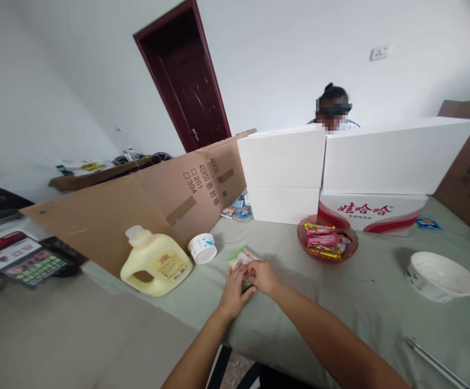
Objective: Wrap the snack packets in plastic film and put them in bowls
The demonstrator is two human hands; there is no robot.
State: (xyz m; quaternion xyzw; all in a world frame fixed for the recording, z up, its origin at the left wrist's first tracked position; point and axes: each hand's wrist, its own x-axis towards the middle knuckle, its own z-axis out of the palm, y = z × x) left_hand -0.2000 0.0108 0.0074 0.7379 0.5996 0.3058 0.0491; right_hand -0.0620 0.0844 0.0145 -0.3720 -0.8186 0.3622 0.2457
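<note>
On the green cloth (368,297), right of the yellow jug (158,267), the left hand (235,289) lay with fingers loosely spread over a packet (244,255) — the right hand (264,277) curled its fingers closely there — whether gripping, I couldn't tell.

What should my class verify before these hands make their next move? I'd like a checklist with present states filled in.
1. Left hand touching the packet: ok.
2. Right hand at the packet, fingers curled: ok.
3. Packet opened: cannot tell; the hands cover much of it.
4. Both hands free for something else: not ok; both are at the packet.
5. Jug apart from the hands: ok.
6. Bowl apart from the right hand: ok.
</note>
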